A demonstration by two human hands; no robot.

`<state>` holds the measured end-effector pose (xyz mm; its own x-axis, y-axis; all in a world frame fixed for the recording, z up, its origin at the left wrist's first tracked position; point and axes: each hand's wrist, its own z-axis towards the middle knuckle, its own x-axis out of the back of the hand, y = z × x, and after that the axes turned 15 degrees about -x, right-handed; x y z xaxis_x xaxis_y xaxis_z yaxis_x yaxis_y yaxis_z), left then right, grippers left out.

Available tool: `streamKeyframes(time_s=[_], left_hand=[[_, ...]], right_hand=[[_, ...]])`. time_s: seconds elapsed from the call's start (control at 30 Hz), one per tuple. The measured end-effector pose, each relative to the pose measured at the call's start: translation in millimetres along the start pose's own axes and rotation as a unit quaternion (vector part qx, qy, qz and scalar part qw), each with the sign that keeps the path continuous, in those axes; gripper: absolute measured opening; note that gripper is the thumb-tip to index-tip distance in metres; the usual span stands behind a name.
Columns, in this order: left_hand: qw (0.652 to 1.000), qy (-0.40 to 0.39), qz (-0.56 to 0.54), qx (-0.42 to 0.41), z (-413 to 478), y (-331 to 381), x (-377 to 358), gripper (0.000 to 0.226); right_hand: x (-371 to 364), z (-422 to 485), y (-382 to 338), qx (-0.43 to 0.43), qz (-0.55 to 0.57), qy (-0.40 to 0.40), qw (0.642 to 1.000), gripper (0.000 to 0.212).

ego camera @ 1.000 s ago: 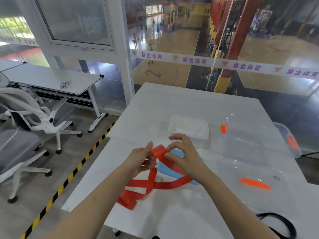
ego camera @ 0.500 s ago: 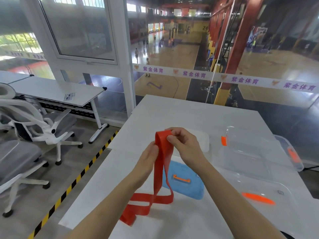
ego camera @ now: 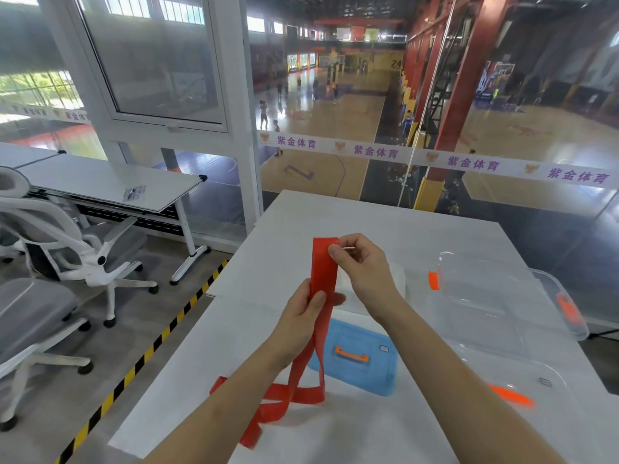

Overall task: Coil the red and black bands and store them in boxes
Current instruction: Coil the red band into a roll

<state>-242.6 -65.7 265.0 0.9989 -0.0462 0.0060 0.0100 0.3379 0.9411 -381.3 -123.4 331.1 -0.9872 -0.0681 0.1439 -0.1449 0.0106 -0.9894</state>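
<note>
- Head view, red band [ego camera: 323, 274]: held upright over the white table [ego camera: 368, 216]; its lower length trails into loose loops on the tabletop near the front-left edge.
- Right hand [ego camera: 363, 269]: pinches the band's top end between thumb and fingers.
- Left hand [ego camera: 301, 321]: grips the band lower down, thumb across its front.
- Blue lid [ego camera: 365, 373]: flat on the table, behind the hanging band.
- Clear box [ego camera: 479, 296]: on the table, to the right of the hands.
</note>
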Motion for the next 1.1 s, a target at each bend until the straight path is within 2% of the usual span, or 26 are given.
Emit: streamKeyframes(time_s=[0.23,0.4,0.5,0.57,0.63,0.7,0.77,0.9,1.0,1.1], left_hand=[[0.996,-0.065,-0.058,0.035,3,5,7,0.028],[0.994,-0.062,-0.084,0.028,7,7,3,0.029],[0.997,-0.057,-0.058,0.014,12,9,0,0.025],[0.998,-0.040,-0.032,0.029,13,7,2,0.023],[0.998,-0.001,-0.016,0.055,14,1,6,0.023],[0.996,0.020,-0.028,0.077,14,-3,9,0.024],[0.996,-0.004,-0.051,0.079,13,-3,9,0.026],[0.994,-0.098,-0.024,0.046,6,-7,9,0.028],[0.994,-0.094,-0.018,0.058,-2,-20,14,0.029],[0.993,-0.091,-0.005,0.070,-2,-25,20,0.028]], right_hand=[[6,13,3,-0.020,0.012,0.029,0.999,0.013],[7,20,-4,-0.019,0.006,0.033,0.999,0.015],[16,21,-2,-0.042,0.035,-0.004,0.999,0.024],[22,20,-2,-0.031,-0.024,-0.045,0.998,0.034],[26,20,-1,0.013,-0.123,-0.071,0.990,0.032],[26,20,2,0.064,-0.216,-0.049,0.973,0.023],[23,20,3,0.091,-0.242,-0.001,0.966,0.019],[20,22,1,0.090,-0.189,0.029,0.977,0.012],[21,21,0,0.090,-0.155,0.045,0.983,0.005],[25,19,10,0.115,-0.154,0.052,0.980,0.009]])
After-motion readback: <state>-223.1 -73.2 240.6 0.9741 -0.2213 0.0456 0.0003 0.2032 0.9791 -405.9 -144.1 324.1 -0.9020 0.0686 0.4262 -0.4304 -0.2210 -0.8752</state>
